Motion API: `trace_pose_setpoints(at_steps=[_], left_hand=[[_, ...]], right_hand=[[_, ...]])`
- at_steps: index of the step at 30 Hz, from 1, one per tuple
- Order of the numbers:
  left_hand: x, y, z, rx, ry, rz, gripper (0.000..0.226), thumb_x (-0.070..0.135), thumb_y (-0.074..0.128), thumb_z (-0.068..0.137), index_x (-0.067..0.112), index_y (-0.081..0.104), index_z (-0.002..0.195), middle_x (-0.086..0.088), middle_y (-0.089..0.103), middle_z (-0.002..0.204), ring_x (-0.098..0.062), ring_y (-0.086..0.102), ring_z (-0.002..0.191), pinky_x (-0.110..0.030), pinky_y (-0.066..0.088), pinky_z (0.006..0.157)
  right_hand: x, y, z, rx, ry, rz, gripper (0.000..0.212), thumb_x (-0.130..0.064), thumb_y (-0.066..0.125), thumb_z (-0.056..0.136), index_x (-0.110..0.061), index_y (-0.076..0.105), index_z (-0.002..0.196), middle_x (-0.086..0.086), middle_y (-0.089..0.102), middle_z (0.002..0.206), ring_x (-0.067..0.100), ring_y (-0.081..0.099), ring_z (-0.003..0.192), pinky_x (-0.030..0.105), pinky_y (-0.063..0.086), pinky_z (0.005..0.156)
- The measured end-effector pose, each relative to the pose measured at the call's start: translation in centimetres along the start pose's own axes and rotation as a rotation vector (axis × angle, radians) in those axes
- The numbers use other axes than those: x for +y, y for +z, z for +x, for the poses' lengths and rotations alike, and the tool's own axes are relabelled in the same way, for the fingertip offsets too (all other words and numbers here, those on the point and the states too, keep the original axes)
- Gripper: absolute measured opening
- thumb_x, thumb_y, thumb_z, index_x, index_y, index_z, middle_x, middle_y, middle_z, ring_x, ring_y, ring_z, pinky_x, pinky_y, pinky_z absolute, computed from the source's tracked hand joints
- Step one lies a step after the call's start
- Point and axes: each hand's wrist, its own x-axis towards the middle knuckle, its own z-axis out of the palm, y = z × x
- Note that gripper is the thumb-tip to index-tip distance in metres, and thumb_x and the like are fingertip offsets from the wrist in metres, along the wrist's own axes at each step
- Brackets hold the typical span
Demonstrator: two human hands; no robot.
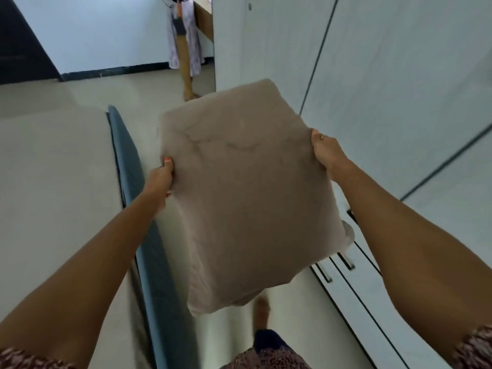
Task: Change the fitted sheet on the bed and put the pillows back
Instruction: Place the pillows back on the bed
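A beige pillow (245,187) hangs in the air in front of me, held by its two upper side edges. My left hand (161,179) grips its left edge, thumb on top. My right hand (326,153) grips its right edge. The bed (53,182) lies to my left, its mattress covered in a pale sheet, with a blue-grey frame edge (127,161) along its side. The pillow hides part of the floor and the wardrobe base.
A white wardrobe (372,89) with dark seams and drawer handles (346,262) runs along the right. A narrow strip of pale floor (231,328) lies between it and the bed. A mirror panel (194,43) ahead reflects a standing person. My foot (262,307) shows below the pillow.
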Motion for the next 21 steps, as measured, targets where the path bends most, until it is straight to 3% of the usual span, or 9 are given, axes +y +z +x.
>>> trace_pose_setpoints(at_steps=[4,7,11,13,17,21], left_hand=[[2.3,1.2,6.5,0.075,-0.048,-0.070,0.040,0.044,0.040,0.101,0.010,0.054,0.117,-0.011,0.058,0.119,-0.025,0.053,0.100,-0.041,0.045,0.095],[4.4,1.7,11.0,0.162,-0.096,-0.128,0.040,0.045,0.039,0.101,0.011,0.052,0.119,-0.010,0.057,0.118,-0.023,0.054,0.099,-0.037,0.047,0.085],[7.4,1.7,17.4,0.299,-0.151,-0.174,0.056,0.047,0.039,0.101,0.001,0.048,0.133,-0.023,0.050,0.137,-0.033,0.055,0.112,-0.037,0.044,0.083],[8.3,1.2,20.5,0.350,-0.167,-0.205,0.059,0.049,0.039,0.100,0.001,0.047,0.133,-0.024,0.045,0.141,-0.032,0.054,0.106,-0.038,0.044,0.082],[9.6,-0.1,27.1,0.423,-0.168,-0.244,0.056,0.048,0.039,0.100,0.003,0.048,0.132,-0.020,0.050,0.138,-0.025,0.050,0.099,-0.034,0.040,0.079],[11.3,-2.4,34.6,0.483,-0.183,-0.268,0.056,0.050,0.039,0.100,0.005,0.046,0.134,-0.010,0.051,0.132,-0.026,0.051,0.109,-0.036,0.043,0.084]], right_hand=[[-3.3,3.1,9.6,-0.123,-0.032,0.005,0.050,-0.045,0.031,0.102,-0.013,0.051,0.135,0.000,0.053,0.129,0.020,0.050,0.115,0.027,0.038,0.093],[-6.9,6.4,16.6,-0.216,-0.063,-0.003,0.048,-0.043,0.031,0.103,-0.013,0.054,0.132,-0.001,0.054,0.127,0.016,0.049,0.106,0.026,0.038,0.089],[-12.3,11.5,25.1,-0.304,-0.122,-0.038,0.051,-0.043,0.031,0.103,-0.009,0.051,0.135,0.007,0.053,0.135,0.022,0.050,0.119,0.028,0.040,0.095],[-14.9,14.4,28.4,-0.354,-0.162,-0.044,0.052,-0.043,0.031,0.102,-0.008,0.051,0.135,0.008,0.052,0.137,0.024,0.049,0.123,0.031,0.040,0.101],[-19.0,20.3,34.7,-0.407,-0.209,-0.070,0.052,-0.042,0.031,0.103,-0.006,0.051,0.134,0.010,0.052,0.136,0.026,0.049,0.124,0.032,0.040,0.102],[-23.4,27.2,40.8,-0.446,-0.230,-0.088,0.053,-0.042,0.031,0.103,-0.004,0.051,0.134,0.012,0.051,0.137,0.028,0.048,0.125,0.033,0.039,0.102]])
